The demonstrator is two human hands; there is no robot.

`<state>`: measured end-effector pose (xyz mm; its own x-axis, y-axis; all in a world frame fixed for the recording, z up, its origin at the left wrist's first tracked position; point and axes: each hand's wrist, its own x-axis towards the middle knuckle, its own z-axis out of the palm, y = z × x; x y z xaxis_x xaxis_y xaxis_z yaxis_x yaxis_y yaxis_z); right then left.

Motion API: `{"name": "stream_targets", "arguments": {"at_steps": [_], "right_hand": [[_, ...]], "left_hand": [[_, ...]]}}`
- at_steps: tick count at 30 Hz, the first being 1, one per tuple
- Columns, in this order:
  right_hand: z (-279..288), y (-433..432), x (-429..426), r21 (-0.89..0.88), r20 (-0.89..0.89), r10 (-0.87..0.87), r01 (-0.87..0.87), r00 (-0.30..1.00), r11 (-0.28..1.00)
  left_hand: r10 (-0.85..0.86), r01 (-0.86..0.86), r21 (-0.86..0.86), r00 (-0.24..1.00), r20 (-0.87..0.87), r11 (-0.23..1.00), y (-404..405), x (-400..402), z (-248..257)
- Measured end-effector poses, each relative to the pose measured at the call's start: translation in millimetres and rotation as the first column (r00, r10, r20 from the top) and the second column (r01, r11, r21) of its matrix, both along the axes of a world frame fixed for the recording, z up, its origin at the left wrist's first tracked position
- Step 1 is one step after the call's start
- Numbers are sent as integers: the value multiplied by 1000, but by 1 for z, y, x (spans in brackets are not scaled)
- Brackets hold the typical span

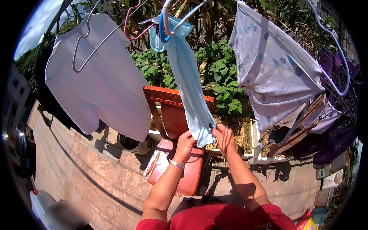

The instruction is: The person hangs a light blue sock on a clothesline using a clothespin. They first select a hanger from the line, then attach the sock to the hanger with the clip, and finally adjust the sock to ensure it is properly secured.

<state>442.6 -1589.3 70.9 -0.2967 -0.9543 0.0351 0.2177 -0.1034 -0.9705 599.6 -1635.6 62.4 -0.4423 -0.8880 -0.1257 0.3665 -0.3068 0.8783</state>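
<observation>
A long light blue cloth (185, 83) hangs from a blue and white hanger (165, 28) at the top middle. My left hand (185, 145) pinches the left side of its lower end. At the lower right edge of the cloth, my right hand (224, 136) holds a small dark clip (212, 125) between thumb and finger. To the left hangs a large pale garment (95, 72) with a grey wire hanger (88, 37) in front of it. A white patterned garment (270, 69) hangs at the right.
A reddish wooden chair (172, 112) stands behind the blue cloth. Leafy plants (224, 74) and white planters (254, 141) lie beyond it. A dark round pot (133, 143) is left of the chair. Dark purple clothes (325, 143) hang at the right. A person's blurred head (69, 214) is at lower left.
</observation>
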Motion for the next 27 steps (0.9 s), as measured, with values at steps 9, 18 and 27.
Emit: {"name": "stream_targets", "arguments": {"at_steps": [9, 18, 27], "right_hand": [[-48, 21, 1, 135, -66, -22, 31, 998, 990], [-210, 181, -11, 526, -151, 56, 32, 987, 850], [-196, 321, 65, 696, -341, 84, 192, 936, 692]], "left_hand": [[83, -85, 30, 993, 80, 996, 24, 38, -89], [-267, 2, 463, 819, 508, 887, 113, 129, -189], [-539, 184, 574, 644, 543, 798, 118, 191, -274]]}}
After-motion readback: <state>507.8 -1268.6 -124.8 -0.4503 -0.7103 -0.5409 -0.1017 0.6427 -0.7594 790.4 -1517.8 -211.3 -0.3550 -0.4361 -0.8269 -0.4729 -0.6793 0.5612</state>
